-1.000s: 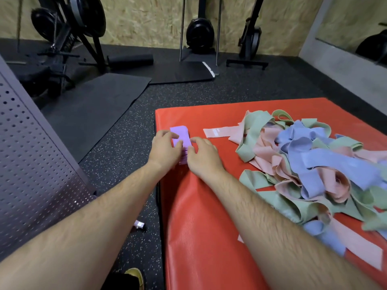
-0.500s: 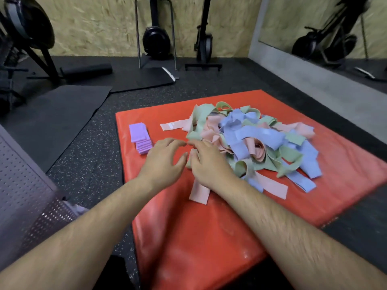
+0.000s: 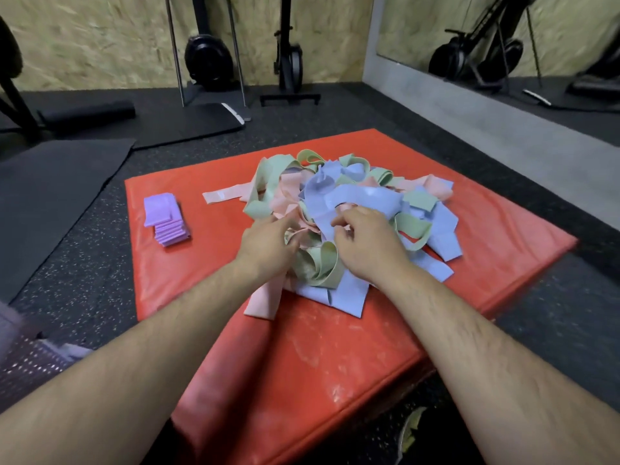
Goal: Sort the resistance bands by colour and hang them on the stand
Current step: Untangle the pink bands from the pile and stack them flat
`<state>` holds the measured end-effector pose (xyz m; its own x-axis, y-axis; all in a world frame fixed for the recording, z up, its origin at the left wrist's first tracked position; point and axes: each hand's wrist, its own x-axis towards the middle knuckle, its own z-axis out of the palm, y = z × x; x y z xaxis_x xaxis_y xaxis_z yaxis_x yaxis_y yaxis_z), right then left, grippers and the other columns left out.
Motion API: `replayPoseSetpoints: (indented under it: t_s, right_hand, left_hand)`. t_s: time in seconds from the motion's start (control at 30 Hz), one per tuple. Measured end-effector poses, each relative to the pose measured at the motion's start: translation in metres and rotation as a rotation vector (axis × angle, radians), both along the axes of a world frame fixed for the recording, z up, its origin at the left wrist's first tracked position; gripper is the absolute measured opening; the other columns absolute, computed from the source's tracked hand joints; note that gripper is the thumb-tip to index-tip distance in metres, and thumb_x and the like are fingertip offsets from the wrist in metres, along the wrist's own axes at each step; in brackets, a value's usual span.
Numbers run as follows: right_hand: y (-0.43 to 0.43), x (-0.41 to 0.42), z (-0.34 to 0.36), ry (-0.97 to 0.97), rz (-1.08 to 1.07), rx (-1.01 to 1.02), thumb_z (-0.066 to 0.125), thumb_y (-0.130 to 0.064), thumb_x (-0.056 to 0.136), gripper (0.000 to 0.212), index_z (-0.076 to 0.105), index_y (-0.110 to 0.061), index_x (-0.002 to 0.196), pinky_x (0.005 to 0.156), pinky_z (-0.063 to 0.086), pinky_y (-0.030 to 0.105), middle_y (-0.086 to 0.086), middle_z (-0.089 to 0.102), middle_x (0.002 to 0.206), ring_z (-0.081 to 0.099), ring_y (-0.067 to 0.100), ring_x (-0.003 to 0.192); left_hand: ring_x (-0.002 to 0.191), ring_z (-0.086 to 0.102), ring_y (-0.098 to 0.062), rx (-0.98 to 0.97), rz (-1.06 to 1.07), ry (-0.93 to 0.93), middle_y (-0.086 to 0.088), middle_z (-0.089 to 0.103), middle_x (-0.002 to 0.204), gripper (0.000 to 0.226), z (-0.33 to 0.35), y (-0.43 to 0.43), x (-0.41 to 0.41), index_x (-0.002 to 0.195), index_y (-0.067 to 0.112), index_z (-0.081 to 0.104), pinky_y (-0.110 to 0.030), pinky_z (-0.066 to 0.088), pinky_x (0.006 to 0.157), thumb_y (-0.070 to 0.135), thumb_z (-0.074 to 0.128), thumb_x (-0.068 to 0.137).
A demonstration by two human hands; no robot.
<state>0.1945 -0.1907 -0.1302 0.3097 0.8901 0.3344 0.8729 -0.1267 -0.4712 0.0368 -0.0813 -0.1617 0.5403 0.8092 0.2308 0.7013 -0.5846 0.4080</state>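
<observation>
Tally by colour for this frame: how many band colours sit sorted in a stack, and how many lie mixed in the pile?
Stacked: 1, the purple stack
Mixed in the pile: 3, green, pink, blue
Total: 4 colours
Bands per colour in the pile: too tangled to count.

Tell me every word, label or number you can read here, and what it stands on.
None can be read.
Pale patch on the pink band lying flat on the red mat: perhaps a print, too blurred to read.
Purple stack: no lettering shows.
</observation>
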Motion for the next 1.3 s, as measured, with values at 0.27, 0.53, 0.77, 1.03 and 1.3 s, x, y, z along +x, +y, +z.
replayPoseSetpoints:
  t_s: [0.27, 0.53, 0.77, 1.03, 1.3]
  right_hand:
    - [0.037, -0.021, -0.009, -0.014, 0.045, -0.164, 0.047, -0.021, 0.093, 0.027, 0.066, -0.021, 0.113, 0.095, 0.045, 0.043, 0.002, 0.064, 0.114, 0.049, 0.026, 0.116]
    - [0.062, -0.043, 0.002, 0.337, 0.076, -0.051, 0.07, -0.029, 0.079, 0.063, 0.043, -0.029, 0.136, 0.093, 0.049, 0.035, -0.01, 0.055, 0.127, 0.056, 0.014, 0.113]
    - [0.072, -0.05, 0.04, 0.341, 0.146, 0.187, 0.049, -0.005, 0.086, 0.027, 0.053, -0.026, 0.103, 0.068, 0.047, 0.016, -0.016, 0.062, 0.092, 0.058, 0.002, 0.085]
    - [0.07, -0.053, 0.039, 0.44, 0.294, 0.066, 0.058, -0.014, 0.086, 0.027, 0.042, -0.032, 0.099, 0.077, 0.056, 0.05, -0.004, 0.053, 0.101, 0.06, 0.014, 0.089]
    - [0.066, -0.057, 0.042, 0.425, 0.356, -0.134, 0.07, -0.031, 0.09, 0.025, 0.057, -0.023, 0.109, 0.071, 0.043, 0.021, -0.01, 0.057, 0.094, 0.056, -0.002, 0.079]
  left_hand:
    - [0.077, 0.064, -0.018, -0.172, -0.059, -0.3, 0.003, 0.07, 0.079, 0.01, -0.009, 0.015, 0.009, 0.086, 0.015, 0.066, -0.042, 0.052, 0.073, 0.007, 0.061, 0.085]
    - [0.076, 0.064, -0.016, -0.06, -0.036, -0.763, 0.0, 0.064, 0.091, 0.025, 0.044, 0.021, -0.012, 0.093, 0.026, 0.064, -0.032, 0.054, 0.067, 0.005, 0.052, 0.089]
    - [0.097, 0.058, -0.002, -0.032, -0.1, -0.689, 0.005, 0.056, 0.107, 0.033, 0.067, 0.025, -0.047, 0.109, 0.019, 0.069, -0.015, 0.046, 0.084, 0.006, 0.049, 0.087]
    - [0.093, 0.065, -0.013, -0.361, -0.133, -0.824, -0.003, 0.069, 0.111, 0.028, 0.072, 0.025, -0.057, 0.104, 0.017, 0.074, -0.032, 0.054, 0.081, 0.015, 0.056, 0.082]
    - [0.072, 0.057, -0.007, -0.225, -0.01, -0.84, 0.003, 0.058, 0.087, 0.031, 0.064, 0.014, -0.061, 0.113, 0.023, 0.053, -0.02, 0.048, 0.064, 0.011, 0.069, 0.089]
